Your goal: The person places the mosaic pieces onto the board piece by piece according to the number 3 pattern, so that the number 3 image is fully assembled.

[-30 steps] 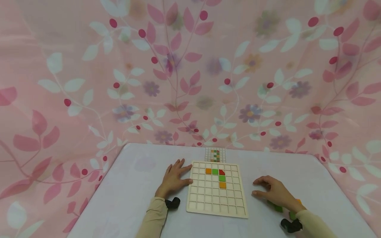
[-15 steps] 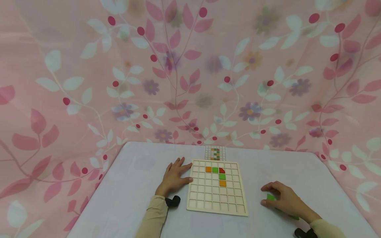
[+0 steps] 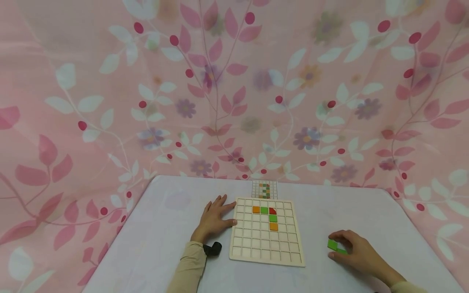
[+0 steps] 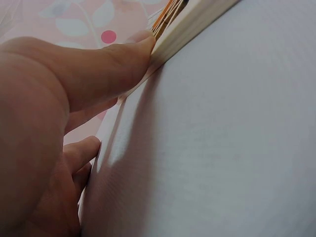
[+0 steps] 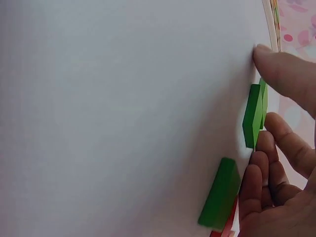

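Observation:
A pale wooden grid board lies mid-table, with orange, green and red tiles in several of its cells. My left hand rests at its left edge, fingers spread; in the left wrist view the thumb touches the board's side. Right of the board, my right hand is low over the table around loose green tiles. Its thumb and fingers are apart, with two green tiles between them and no clear pinch. Another green block lies under the curled fingers.
A small printed grid card with a coloured pattern lies behind the board. Part of a red piece shows beside the green block. A floral pink curtain hangs behind the white table.
My right hand has shifted right and slightly toward me, away from the board, to the loose green tiles, which now show between thumb and forefinger. The left hand stays at the board's edge.

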Available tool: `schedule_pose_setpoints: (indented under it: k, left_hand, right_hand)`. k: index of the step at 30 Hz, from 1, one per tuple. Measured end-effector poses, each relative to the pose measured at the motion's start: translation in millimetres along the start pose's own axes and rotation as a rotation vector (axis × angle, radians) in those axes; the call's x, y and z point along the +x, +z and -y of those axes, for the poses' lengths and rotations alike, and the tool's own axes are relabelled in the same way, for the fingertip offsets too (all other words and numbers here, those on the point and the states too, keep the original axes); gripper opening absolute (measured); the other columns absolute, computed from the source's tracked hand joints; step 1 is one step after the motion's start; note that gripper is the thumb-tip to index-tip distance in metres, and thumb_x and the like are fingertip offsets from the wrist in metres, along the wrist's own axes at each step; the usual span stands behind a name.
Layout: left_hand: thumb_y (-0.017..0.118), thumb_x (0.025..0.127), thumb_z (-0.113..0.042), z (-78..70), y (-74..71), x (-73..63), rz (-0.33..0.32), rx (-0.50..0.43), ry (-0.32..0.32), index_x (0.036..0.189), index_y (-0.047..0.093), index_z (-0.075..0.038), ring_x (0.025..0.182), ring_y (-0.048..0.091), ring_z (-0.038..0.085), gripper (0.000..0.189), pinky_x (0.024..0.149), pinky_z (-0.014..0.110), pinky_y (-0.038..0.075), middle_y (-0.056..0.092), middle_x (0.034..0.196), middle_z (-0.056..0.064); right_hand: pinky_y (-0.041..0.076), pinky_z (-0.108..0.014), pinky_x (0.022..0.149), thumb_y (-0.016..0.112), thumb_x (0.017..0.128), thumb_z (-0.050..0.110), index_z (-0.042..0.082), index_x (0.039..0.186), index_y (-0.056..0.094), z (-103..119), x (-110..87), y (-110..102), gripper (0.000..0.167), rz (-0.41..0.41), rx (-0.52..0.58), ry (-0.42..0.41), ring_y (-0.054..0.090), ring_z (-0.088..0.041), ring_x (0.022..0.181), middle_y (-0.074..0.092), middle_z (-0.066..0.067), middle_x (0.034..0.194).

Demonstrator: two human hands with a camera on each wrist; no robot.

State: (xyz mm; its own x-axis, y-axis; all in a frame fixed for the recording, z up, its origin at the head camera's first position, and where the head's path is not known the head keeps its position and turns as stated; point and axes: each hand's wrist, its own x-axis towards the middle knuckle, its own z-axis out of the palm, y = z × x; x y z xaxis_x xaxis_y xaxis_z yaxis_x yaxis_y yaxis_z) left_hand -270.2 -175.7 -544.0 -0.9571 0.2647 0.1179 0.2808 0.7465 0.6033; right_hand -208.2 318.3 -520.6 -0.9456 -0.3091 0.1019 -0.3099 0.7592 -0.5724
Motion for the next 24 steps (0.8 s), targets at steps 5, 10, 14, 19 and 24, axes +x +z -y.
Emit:
schedule_pose_setpoints:
  k: [5, 10, 14, 19, 24]
  left_hand:
    - [0.080, 0.092, -0.040, 1.0, 1.4, -0.1, -0.004, -0.002, 0.006, 0.152, 0.060, -0.012, 0.160, 0.026, 0.045, 0.069, 0.127, 0.071, 0.014, 0.036, 0.170, 0.022]
    - [0.080, 0.092, -0.039, 1.2, 0.8, 0.1, 0.000, -0.009, 0.006, 0.152, 0.060, -0.012, 0.161, 0.025, 0.045, 0.069, 0.127, 0.070, 0.013, 0.035, 0.170, 0.022]
    - [0.080, 0.092, -0.040, 1.4, 0.3, 0.5, 0.003, -0.011, 0.008, 0.152, 0.060, -0.013, 0.161, 0.025, 0.045, 0.069, 0.127, 0.070, 0.013, 0.035, 0.171, 0.022]
    - [0.079, 0.092, -0.041, 2.6, 0.8, 0.6, -0.001, 0.002, 0.008, 0.152, 0.060, -0.014, 0.161, 0.025, 0.045, 0.068, 0.127, 0.070, 0.014, 0.035, 0.171, 0.022]
    - [0.079, 0.092, -0.041, 2.7, 1.3, -0.3, -0.004, 0.001, 0.008, 0.152, 0.061, -0.014, 0.161, 0.026, 0.045, 0.068, 0.127, 0.071, 0.014, 0.035, 0.170, 0.023]
  right_hand:
    - [0.055, -0.014, 0.088, 0.092, 0.083, 0.036, 0.015, 0.117, 0.071, -3.3, -6.9, 0.7, 0.044, -0.028, -0.005, -0.018, 0.064, 0.005, 0.106, 0.072, 0.003, 0.116]
    - [0.057, -0.019, 0.083, 0.092, 0.083, 0.034, 0.017, 0.111, 0.071, -3.0, -10.3, 2.8, 0.038, -0.064, -0.025, -0.006, 0.062, 0.006, 0.100, 0.070, 0.005, 0.107]
    - [0.056, -0.021, 0.078, 0.092, 0.084, 0.032, 0.018, 0.108, 0.072, -1.4, -10.8, 4.7, 0.034, -0.083, -0.031, 0.000, 0.059, 0.007, 0.095, 0.066, 0.007, 0.099]
    - [0.056, -0.021, 0.078, 0.091, 0.084, 0.034, 0.018, 0.107, 0.072, 0.1, -10.1, 5.1, 0.034, -0.062, -0.026, 0.040, 0.058, 0.007, 0.093, 0.065, 0.005, 0.097]
    - [0.056, -0.022, 0.079, 0.091, 0.085, 0.034, 0.018, 0.106, 0.072, 0.4, -10.0, 5.5, 0.032, -0.063, -0.044, 0.047, 0.058, 0.006, 0.092, 0.066, 0.006, 0.097]
